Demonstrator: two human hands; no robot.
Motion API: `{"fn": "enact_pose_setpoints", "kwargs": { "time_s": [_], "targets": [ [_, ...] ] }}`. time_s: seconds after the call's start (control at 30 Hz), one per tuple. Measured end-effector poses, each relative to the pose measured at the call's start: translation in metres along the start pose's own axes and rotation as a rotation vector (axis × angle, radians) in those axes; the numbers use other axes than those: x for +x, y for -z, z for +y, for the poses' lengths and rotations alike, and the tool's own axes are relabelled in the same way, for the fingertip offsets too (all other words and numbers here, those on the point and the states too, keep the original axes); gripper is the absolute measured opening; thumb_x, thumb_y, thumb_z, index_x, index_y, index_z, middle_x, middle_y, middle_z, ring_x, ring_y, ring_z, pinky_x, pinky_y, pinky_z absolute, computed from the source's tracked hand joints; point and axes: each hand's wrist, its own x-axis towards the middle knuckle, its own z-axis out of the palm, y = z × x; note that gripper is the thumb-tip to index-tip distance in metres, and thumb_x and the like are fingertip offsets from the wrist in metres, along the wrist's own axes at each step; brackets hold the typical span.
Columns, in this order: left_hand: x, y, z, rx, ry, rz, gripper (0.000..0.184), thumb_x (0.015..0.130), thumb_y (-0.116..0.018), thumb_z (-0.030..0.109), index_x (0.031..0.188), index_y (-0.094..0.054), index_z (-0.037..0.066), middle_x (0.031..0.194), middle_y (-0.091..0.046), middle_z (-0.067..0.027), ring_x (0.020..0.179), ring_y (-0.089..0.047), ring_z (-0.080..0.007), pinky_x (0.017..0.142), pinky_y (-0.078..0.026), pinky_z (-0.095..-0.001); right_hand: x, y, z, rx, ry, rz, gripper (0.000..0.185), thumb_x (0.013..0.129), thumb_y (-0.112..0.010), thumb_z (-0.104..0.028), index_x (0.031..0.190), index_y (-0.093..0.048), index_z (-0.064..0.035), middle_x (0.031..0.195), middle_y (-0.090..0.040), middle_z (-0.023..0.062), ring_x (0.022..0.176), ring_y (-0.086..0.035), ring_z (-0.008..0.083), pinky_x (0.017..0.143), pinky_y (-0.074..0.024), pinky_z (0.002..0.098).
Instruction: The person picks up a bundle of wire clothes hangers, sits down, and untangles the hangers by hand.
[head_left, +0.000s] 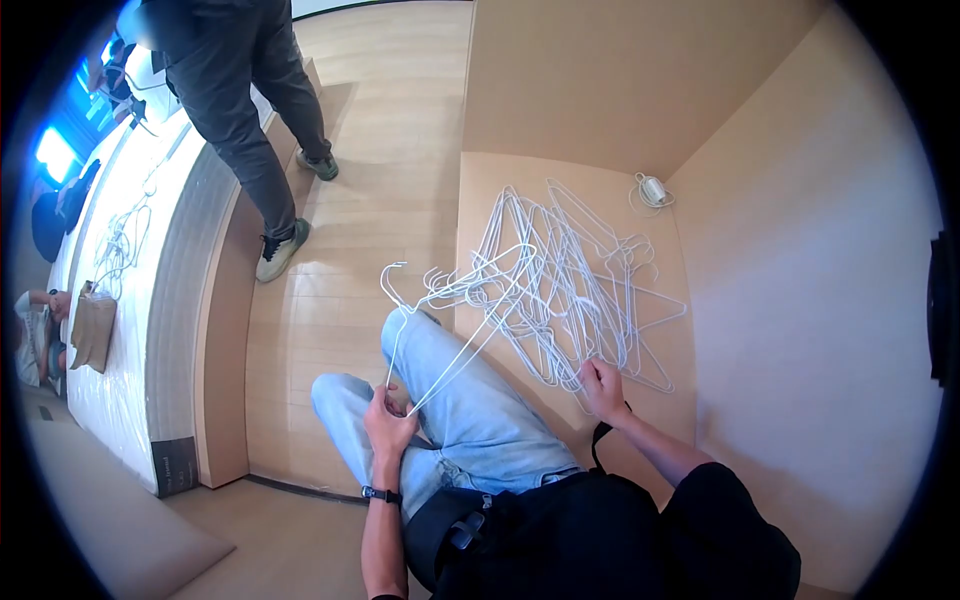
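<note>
Wrapped round the corners of white wire hangers (455, 362), my left hand (390, 422) is closed over my lap. The hooks of these hangers point away from me, and their far ends overlap the tangled pile of white wire hangers (560, 270) on the wooden surface. At the pile's near right edge, my right hand (604, 390) is closed with its fingers on the wire of a hanger. How many hangers each hand holds is hard to tell.
A white coiled cable with a plug (654, 191) lies in the back corner by the wooden panels. To the left, another person (240, 110) stands beside a plastic-wrapped mattress (150, 330) bearing more hangers (122, 245) and a brown paper bag (93, 325). A further person sits at far left.
</note>
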Motion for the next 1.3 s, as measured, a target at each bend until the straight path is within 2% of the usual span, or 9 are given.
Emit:
{"fn": "enact_pose_setpoints", "kwargs": {
  "time_s": [0.13,0.2,0.33,0.43,0.63,0.77,0.93,1.03,1.3],
  "targets": [
    [-0.001,-0.001,-0.003,0.012,-0.02,0.019,0.039,0.066,-0.073,0.007,0.102,-0.058,0.005,0.062,-0.05,-0.0056,0.057,-0.053,-0.0193,0.056,-0.045,-0.0328,0.023,-0.004,-0.006,0.117,-0.148,-0.069,0.035,0.1,-0.048,-0.025,0.075,-0.056,-0.0024,0.058,-0.048,0.0,0.052,-0.044,0.0085,0.049,-0.0347,0.0276],
    [-0.001,-0.001,-0.004,0.009,-0.029,0.034,0.039,0.066,-0.073,0.008,0.102,-0.058,0.005,0.062,-0.05,-0.0056,0.057,-0.052,-0.0196,0.056,-0.045,-0.0331,0.033,-0.009,-0.018,0.356,-0.396,-0.051,0.033,0.101,-0.047,-0.025,0.075,-0.054,-0.0064,0.056,-0.041,-0.0041,0.05,-0.038,0.0051,0.047,-0.0299,0.0242],
    [-0.001,-0.001,-0.004,0.012,-0.011,0.03,0.04,0.065,-0.074,0.009,0.102,-0.058,0.005,0.062,-0.05,-0.0056,0.057,-0.052,-0.0196,0.056,-0.044,-0.0333,0.052,-0.014,-0.016,0.543,-0.472,0.013,0.032,0.103,-0.045,-0.029,0.079,-0.05,-0.0085,0.054,-0.036,-0.0059,0.041,-0.031,0.0033,0.039,-0.0222,0.0223],
    [-0.002,-0.001,-0.004,0.006,-0.001,0.031,0.04,0.065,-0.074,0.009,0.102,-0.058,0.006,0.062,-0.05,-0.0057,0.057,-0.052,-0.0198,0.056,-0.044,-0.0335,0.059,-0.011,-0.019,0.467,-0.42,0.038,0.032,0.103,-0.045,-0.029,0.08,-0.051,-0.0084,0.054,-0.036,-0.0065,0.04,-0.028,0.0025,0.038,-0.0216,0.0228],
    [-0.003,-0.002,-0.004,0.036,-0.028,0.077,0.04,0.066,-0.073,0.01,0.103,-0.059,0.006,0.064,-0.051,-0.0063,0.058,-0.054,-0.0214,0.057,-0.046,-0.0347,0.072,0.013,-0.04,0.056,-0.007,0.111,0.023,0.103,-0.046,-0.025,0.1,-0.059,-0.0058,0.056,-0.04,-0.0058,0.046,-0.033,0.0019,0.043,-0.0277,0.0202],
    [-0.003,-0.002,-0.005,0.189,-0.135,0.144,0.041,0.066,-0.072,0.011,0.104,-0.06,0.006,0.068,-0.055,-0.0075,0.063,-0.057,-0.0252,0.058,-0.047,-0.0372,0.079,0.03,-0.092,0.167,0.044,0.267,0.017,0.099,-0.051,-0.014,0.105,-0.062,-0.0026,0.065,-0.053,0.0003,0.054,-0.05,0.0065,0.051,-0.0415,0.0239],
    [0.0,0.0,-0.007,0.292,-0.241,0.202,0.044,0.065,-0.073,0.012,0.106,-0.061,0.005,0.072,-0.056,-0.0071,0.069,-0.058,-0.0264,0.063,-0.046,-0.0385,0.095,0.051,-0.127,-0.3,0.598,0.269,0.014,0.096,-0.053,-0.007,0.102,-0.062,0.0005,0.082,-0.06,0.0086,0.065,-0.053,0.015,0.059,-0.0443,0.0272],
    [0.001,0.002,-0.006,0.374,-0.366,0.25,0.053,0.065,-0.074,0.014,0.114,-0.059,0.003,0.074,-0.058,-0.0059,0.072,-0.058,-0.0255,0.07,-0.045,-0.0379,0.097,0.055,-0.143,-0.37,0.548,0.194,0.008,0.087,-0.06,-0.005,0.091,-0.068,-0.0044,0.077,-0.063,0.0083,0.075,-0.057,0.0243,0.068,-0.0468,0.0334],
    [-0.002,0.001,-0.006,0.26,-0.513,0.176,0.067,0.064,-0.081,0.019,0.123,-0.054,0.001,0.079,-0.061,-0.0052,0.075,-0.06,-0.0234,0.074,-0.043,-0.0368,0.113,0.022,-0.129,-0.527,0.548,-0.081,0.01,0.083,-0.064,-0.006,0.09,-0.07,-0.0055,0.083,-0.063,0.0073,0.083,-0.057,0.0278,0.074,-0.0485,0.0365]
  ]
}}
